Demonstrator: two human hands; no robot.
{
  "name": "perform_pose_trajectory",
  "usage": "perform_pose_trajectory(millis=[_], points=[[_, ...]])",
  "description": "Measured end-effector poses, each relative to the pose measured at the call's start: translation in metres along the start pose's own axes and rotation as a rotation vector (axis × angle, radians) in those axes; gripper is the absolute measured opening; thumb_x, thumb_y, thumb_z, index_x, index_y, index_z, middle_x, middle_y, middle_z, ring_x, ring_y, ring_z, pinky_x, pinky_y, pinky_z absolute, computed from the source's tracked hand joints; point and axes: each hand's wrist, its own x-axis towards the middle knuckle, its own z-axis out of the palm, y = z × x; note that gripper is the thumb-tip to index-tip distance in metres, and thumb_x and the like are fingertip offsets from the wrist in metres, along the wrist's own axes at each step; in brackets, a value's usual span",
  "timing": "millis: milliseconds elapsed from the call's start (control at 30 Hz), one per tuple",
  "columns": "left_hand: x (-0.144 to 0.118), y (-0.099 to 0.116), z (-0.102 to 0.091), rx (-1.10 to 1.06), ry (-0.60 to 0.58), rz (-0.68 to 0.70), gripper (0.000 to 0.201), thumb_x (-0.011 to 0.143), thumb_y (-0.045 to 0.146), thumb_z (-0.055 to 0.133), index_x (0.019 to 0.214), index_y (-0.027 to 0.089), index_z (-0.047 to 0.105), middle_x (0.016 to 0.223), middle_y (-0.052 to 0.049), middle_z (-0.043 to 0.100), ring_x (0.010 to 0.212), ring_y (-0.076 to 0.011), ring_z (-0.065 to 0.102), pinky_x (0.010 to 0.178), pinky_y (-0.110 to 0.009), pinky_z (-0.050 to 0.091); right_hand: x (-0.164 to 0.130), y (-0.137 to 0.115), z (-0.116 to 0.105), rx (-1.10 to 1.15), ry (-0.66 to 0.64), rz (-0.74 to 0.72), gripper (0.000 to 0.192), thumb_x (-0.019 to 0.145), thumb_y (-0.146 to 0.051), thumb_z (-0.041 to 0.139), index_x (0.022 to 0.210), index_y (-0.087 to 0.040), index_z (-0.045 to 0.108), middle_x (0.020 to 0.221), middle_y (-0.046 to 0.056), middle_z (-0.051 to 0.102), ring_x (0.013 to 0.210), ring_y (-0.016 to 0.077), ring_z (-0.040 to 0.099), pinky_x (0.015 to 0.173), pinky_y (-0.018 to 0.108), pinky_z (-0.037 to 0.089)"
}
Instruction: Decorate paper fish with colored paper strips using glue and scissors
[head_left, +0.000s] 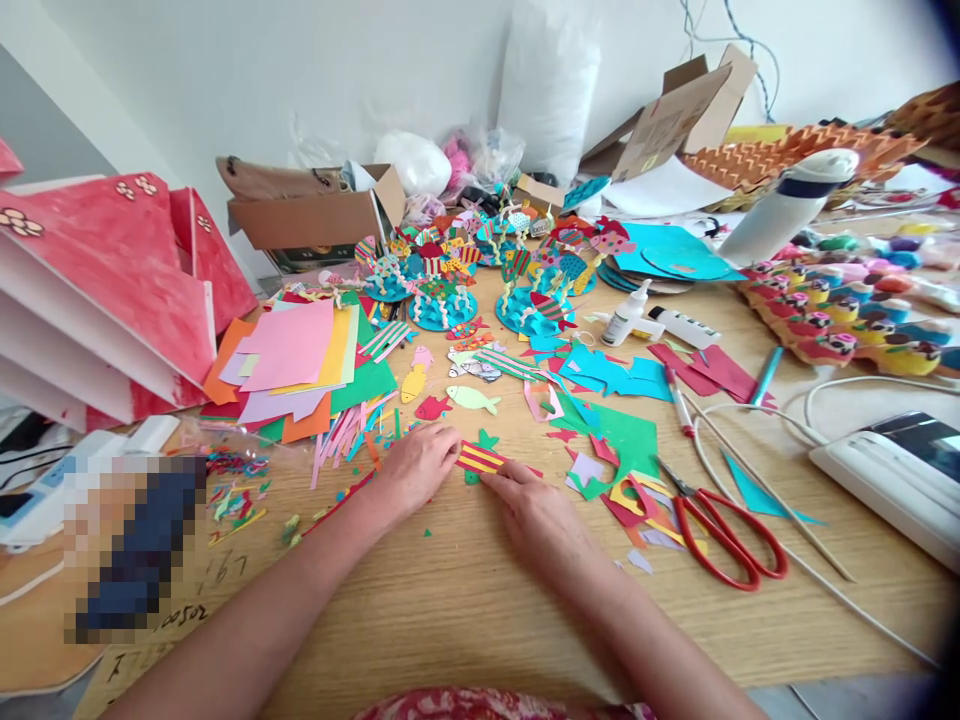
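On the wooden table [450, 600] lies a small green paper fish [480, 460] covered with red and yellow stripes. My left hand [416, 465] presses on its left end with the fingertips. Touching its lower right edge, my right hand [536, 515] pinches the paper between thumb and fingers. Just beyond lie other cut-out fish: a yellow one [412, 383], a red one [433, 407] and a pale green one [472, 399].
Red-handled scissors [712, 530] lie to the right among paper scraps. A stack of coloured paper sheets [296, 370] sits at the left, red-painted boards [112, 290] beyond it. Blue fish decorations [465, 280], glue bottles [626, 318], cardboard boxes [315, 215] and a white device with cables [892, 475] surround the area.
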Motion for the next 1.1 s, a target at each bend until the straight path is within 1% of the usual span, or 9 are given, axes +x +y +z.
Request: perform_pose_trajectory(millis=[67, 133, 233, 400, 500, 700, 800, 933, 1100], points=[[-0.001, -0.002, -0.007, 0.001, 0.015, -0.015, 0.015, 0.08, 0.013, 0.039, 0.074, 0.017, 0.053, 0.074, -0.001, 0.056, 0.072, -0.0142, 0.052, 0.063, -0.024, 0.038, 0.0, 0.0, -0.001, 0.007, 0.01, -0.003, 0.03, 0.081, -0.01, 0.034, 0.097, -0.022, 0.058, 0.094, 0.002, 0.057, 0.07, 0.0111, 0.059, 0.058, 0.02, 0.035], [-0.003, -0.001, -0.013, -0.02, 0.067, -0.025, 0.016, 0.079, 0.011, 0.039, 0.078, 0.017, 0.054, 0.078, -0.002, 0.058, 0.076, -0.0146, 0.053, 0.066, -0.025, 0.039, 0.0, 0.0, -0.002, 0.012, 0.016, -0.006, 0.031, 0.081, -0.01, 0.034, 0.096, -0.022, 0.058, 0.095, 0.002, 0.058, 0.071, 0.0113, 0.059, 0.058, 0.02, 0.036], [-0.008, 0.005, -0.017, -0.088, 0.115, -0.001, 0.019, 0.08, 0.009, 0.037, 0.084, 0.017, 0.054, 0.082, -0.001, 0.06, 0.077, -0.013, 0.056, 0.069, -0.023, 0.041, 0.0, -0.002, -0.004, 0.019, 0.002, 0.004, 0.031, 0.082, -0.011, 0.033, 0.096, -0.021, 0.059, 0.093, 0.003, 0.058, 0.071, 0.0116, 0.059, 0.059, 0.02, 0.036], [-0.015, 0.013, -0.004, -0.121, 0.007, 0.084, 0.025, 0.08, 0.006, 0.034, 0.088, 0.019, 0.054, 0.086, -0.002, 0.062, 0.081, -0.0134, 0.057, 0.072, -0.024, 0.043, 0.0, -0.004, -0.007, 0.047, -0.012, 0.012, 0.034, 0.083, -0.011, 0.033, 0.104, -0.021, 0.057, 0.093, 0.004, 0.058, 0.077, 0.0122, 0.059, 0.062, 0.019, 0.038], [-0.016, 0.009, 0.004, -0.111, 0.023, 0.11, 0.029, 0.079, 0.004, 0.032, 0.089, 0.018, 0.055, 0.091, -0.004, 0.061, 0.087, -0.0141, 0.056, 0.078, -0.026, 0.044, 0.0, -0.003, -0.008, 0.041, -0.008, 0.014, 0.034, 0.083, -0.01, 0.033, 0.105, -0.02, 0.057, 0.095, 0.004, 0.058, 0.076, 0.0124, 0.06, 0.061, 0.019, 0.038], [-0.021, 0.0, 0.01, -0.032, 0.029, 0.239, 0.035, 0.08, 0.001, 0.031, 0.098, 0.017, 0.056, 0.102, -0.005, 0.058, 0.099, -0.0142, 0.05, 0.088, -0.029, 0.041, 0.002, -0.004, -0.007, 0.042, -0.014, 0.028, 0.033, 0.081, -0.01, 0.034, 0.101, -0.02, 0.059, 0.093, 0.004, 0.059, 0.074, 0.0132, 0.06, 0.06, 0.02, 0.039], [-0.023, 0.0, 0.012, 0.023, 0.047, 0.285, 0.031, 0.083, 0.005, 0.032, 0.099, 0.016, 0.056, 0.102, -0.005, 0.058, 0.098, -0.0151, 0.05, 0.088, -0.031, 0.042, 0.002, -0.004, -0.008, 0.082, -0.015, 0.032, 0.034, 0.079, -0.008, 0.036, 0.101, -0.018, 0.06, 0.098, 0.006, 0.06, 0.079, 0.0143, 0.06, 0.065, 0.021, 0.041], [-0.023, 0.001, 0.013, 0.031, 0.057, 0.307, 0.025, 0.085, 0.009, 0.035, 0.094, 0.015, 0.058, 0.1, -0.006, 0.059, 0.096, -0.0156, 0.051, 0.087, -0.031, 0.043, -0.001, 0.001, -0.014, 0.201, 0.054, -0.01, 0.035, 0.079, -0.005, 0.035, 0.102, -0.016, 0.06, 0.1, 0.006, 0.062, 0.087, 0.0128, 0.058, 0.075, 0.019, 0.041], [-0.018, -0.001, 0.011, -0.03, 0.047, 0.311, 0.026, 0.085, 0.01, 0.037, 0.1, 0.017, 0.056, 0.1, -0.004, 0.059, 0.096, -0.0142, 0.05, 0.086, -0.028, 0.043, 0.001, 0.002, -0.021, 0.12, 0.024, 0.035, 0.035, 0.08, -0.007, 0.034, 0.1, -0.02, 0.061, 0.095, 0.005, 0.062, 0.082, 0.0127, 0.059, 0.07, 0.019, 0.041]])
